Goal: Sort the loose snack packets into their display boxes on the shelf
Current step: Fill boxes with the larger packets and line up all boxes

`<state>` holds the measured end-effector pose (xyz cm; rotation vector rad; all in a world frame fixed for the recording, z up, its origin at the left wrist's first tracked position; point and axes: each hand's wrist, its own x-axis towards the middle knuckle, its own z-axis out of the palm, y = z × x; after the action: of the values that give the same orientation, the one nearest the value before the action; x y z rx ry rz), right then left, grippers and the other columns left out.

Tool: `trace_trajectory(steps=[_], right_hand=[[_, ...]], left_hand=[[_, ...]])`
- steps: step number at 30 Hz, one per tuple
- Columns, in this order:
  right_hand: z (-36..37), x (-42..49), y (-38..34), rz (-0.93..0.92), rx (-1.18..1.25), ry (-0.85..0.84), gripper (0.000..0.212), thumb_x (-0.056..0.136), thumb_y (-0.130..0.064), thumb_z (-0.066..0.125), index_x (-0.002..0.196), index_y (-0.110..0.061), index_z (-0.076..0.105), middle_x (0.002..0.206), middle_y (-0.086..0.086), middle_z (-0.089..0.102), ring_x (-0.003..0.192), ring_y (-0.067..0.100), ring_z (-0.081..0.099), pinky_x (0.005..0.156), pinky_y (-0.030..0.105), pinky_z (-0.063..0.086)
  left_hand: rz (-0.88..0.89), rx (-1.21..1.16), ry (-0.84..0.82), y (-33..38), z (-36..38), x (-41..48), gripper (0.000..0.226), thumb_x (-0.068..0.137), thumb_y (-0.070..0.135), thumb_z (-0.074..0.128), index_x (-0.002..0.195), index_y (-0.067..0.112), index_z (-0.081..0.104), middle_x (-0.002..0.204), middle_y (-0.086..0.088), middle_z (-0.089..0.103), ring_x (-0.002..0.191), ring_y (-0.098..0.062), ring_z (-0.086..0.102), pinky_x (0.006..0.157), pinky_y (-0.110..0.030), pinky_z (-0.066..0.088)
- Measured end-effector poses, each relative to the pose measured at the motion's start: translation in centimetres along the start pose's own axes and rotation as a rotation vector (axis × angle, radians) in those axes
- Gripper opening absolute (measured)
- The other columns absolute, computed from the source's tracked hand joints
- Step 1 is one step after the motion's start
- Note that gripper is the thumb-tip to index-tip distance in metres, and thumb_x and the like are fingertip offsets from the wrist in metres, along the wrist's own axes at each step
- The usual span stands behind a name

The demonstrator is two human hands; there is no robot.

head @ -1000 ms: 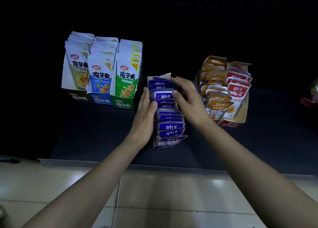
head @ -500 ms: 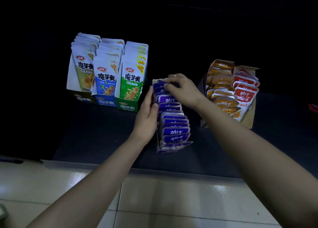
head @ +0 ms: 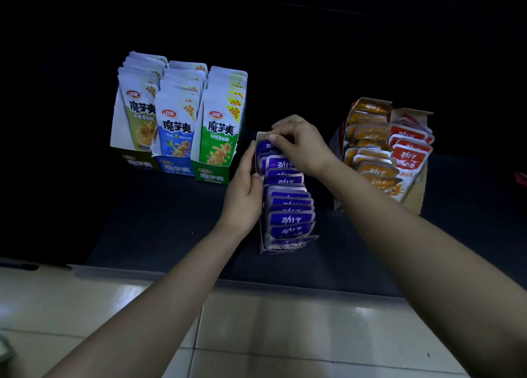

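Centrally, we see a purple box (head: 261, 236) of purple packets (head: 291, 219) lying on the dark shelf (head: 171, 221). Our left hand (head: 243, 195) presses flat, fingers straight, on its 9 o'clock wall. Our right hand (head: 302, 146) curls its fingertips at its 12 o'clock end; whether they pinch anything we cannot tell.

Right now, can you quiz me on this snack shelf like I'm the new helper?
1. True or false: the left grip rests flat against the side of the purple box.
2. Which tall pouch box stands nearest it? A olive box, B blue box, C green box.
3. Fill in: the right grip pinches purple packets at the box's ____ end.
Key: 1 true; 2 C; 3 far.
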<state>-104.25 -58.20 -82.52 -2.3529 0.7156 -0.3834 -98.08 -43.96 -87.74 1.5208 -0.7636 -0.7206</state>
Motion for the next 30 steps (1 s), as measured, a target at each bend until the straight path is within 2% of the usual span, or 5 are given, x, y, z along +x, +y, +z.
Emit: trace_trajectory(steps=[5,8,17,20,30], right_hand=[[1.5,-1.0,0.1,0.024,0.227,0.241,0.027,0.094,-0.022,0.059,0.117,-0.008,0.063,0.129,0.01,0.051,0.113,0.012,0.052,0.095,0.03,0.047],[1.5,-3.8,1.0,0.089,0.457,0.3,0.052,0.096,-0.037,0.048,0.144,-0.019,0.038,0.151,0.006,0.035,0.134,0.013,0.042,0.104,0.036,0.045],[1.9,-8.0,0.6,0.292,0.68,-0.181,0.079,0.087,-0.074,0.035,0.152,-0.046,-0.001,0.163,-0.01,0.008,0.144,0.016,0.028,0.111,0.05,0.037],[0.9,-8.3,0.6,0.276,0.618,-0.087,0.067,0.096,-0.057,0.031,0.153,-0.04,-0.001,0.162,-0.017,-0.007,0.148,0.008,0.008,0.117,0.046,0.028],[0.9,-8.8,-0.4,0.28,0.671,-0.157,0.06,0.102,-0.042,0.03,0.153,-0.036,-0.001,0.161,-0.02,-0.007,0.144,0.0,0.01,0.109,0.027,0.029]], left_hand=[[-0.012,0.028,0.015,-0.3,-0.2,-0.1,0.056,0.1,0.018,0.037,0.152,0.029,0.022,0.151,0.001,0.039,0.132,-0.007,0.044,0.107,-0.032,0.042],[-0.027,0.049,0.038,0.2,-0.3,-0.6,0.053,0.104,0.019,0.039,0.153,0.028,0.02,0.157,0.006,0.028,0.14,-0.003,0.031,0.114,-0.026,0.03],[-0.114,-0.033,-0.141,0.9,0.5,0.2,0.073,0.09,0.059,0.038,0.151,0.046,0.0,0.161,0.017,0.006,0.144,-0.007,0.023,0.112,-0.042,0.037],[-0.1,0.004,-0.119,1.4,0.2,0.0,0.076,0.089,0.061,0.033,0.152,0.04,-0.004,0.161,0.018,-0.002,0.146,-0.002,0.012,0.118,-0.041,0.027],[-0.151,-0.087,-0.188,1.4,0.9,-0.3,0.083,0.085,0.061,0.035,0.149,0.044,-0.014,0.159,0.021,-0.007,0.136,0.003,0.019,0.089,-0.02,0.044]])
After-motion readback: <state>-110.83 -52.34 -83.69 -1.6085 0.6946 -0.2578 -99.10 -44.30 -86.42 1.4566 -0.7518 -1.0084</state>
